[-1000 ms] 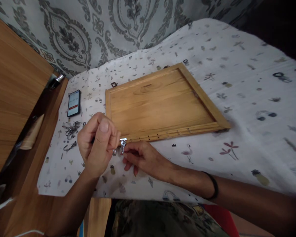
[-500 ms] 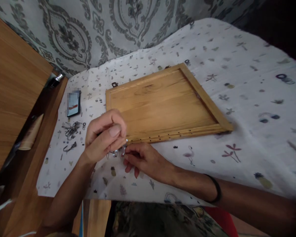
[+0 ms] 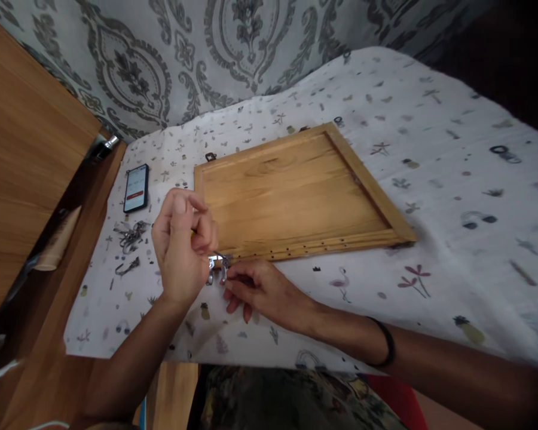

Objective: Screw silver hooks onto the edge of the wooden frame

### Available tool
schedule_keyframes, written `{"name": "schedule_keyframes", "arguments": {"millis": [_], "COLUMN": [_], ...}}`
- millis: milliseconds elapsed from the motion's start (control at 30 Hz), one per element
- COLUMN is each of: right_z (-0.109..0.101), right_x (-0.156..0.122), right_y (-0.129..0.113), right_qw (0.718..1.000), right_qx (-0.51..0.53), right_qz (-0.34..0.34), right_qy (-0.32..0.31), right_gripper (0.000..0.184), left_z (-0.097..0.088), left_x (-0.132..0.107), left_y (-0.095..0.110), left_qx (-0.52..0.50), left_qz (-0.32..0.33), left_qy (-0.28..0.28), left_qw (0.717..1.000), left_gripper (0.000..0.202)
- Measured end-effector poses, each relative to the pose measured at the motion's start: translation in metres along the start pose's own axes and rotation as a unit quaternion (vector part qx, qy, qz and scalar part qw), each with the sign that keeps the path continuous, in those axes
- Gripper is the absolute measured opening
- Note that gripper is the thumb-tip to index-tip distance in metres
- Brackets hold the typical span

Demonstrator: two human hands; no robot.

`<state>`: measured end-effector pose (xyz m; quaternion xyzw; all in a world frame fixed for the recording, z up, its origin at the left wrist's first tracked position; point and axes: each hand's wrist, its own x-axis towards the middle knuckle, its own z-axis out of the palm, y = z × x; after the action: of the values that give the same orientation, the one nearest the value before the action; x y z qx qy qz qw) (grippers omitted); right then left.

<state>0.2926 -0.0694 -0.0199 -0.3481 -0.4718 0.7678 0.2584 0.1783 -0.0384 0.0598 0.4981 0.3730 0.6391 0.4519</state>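
A shallow wooden frame (image 3: pixel 291 191) lies flat on a white patterned cloth (image 3: pixel 452 179), with a row of small holes along its near edge. At its near left corner sits a small silver metal fitting (image 3: pixel 219 266). My left hand (image 3: pixel 182 248) is closed in a pinch just above and left of that fitting, holding something thin I cannot make out. My right hand (image 3: pixel 255 289), fingers curled, pinches the fitting from the right and rests on the cloth. A dark band circles my right wrist.
A phone (image 3: pixel 135 188) with a lit screen lies on the cloth to the left. Below it is a pile of metal hardware (image 3: pixel 130 234) and a loose piece (image 3: pixel 128 267). A wooden cabinet (image 3: pixel 22 167) stands at the left; patterned wallpaper (image 3: pixel 183 54) is behind.
My left hand has turned and shifted slightly up and left while staying pinched over the fitting. My right hand has stayed on the fitting. The view has tipped a little.
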Motion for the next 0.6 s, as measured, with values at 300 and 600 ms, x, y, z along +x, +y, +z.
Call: {"name": "schedule_keyframes", "arguments": {"millis": [300,600], "right_z": [-0.001,-0.003], "right_x": [-0.001,0.000], "right_y": [-0.001,0.000], "right_qw": [1.000,1.000], "right_qx": [0.018,0.003], "right_qz": [0.002,-0.002], "right_qy": [-0.012,-0.021], "right_gripper": [0.017,0.042], "left_z": [-0.008,-0.018], "left_x": [0.010,0.010], "left_y": [0.000,-0.006], "left_qx": [-0.049,-0.030], "left_qz": [-0.049,-0.027], "left_qy": [-0.126,-0.105], "left_qw": [0.990,0.994], "left_gripper": [0.035,0.037]}}
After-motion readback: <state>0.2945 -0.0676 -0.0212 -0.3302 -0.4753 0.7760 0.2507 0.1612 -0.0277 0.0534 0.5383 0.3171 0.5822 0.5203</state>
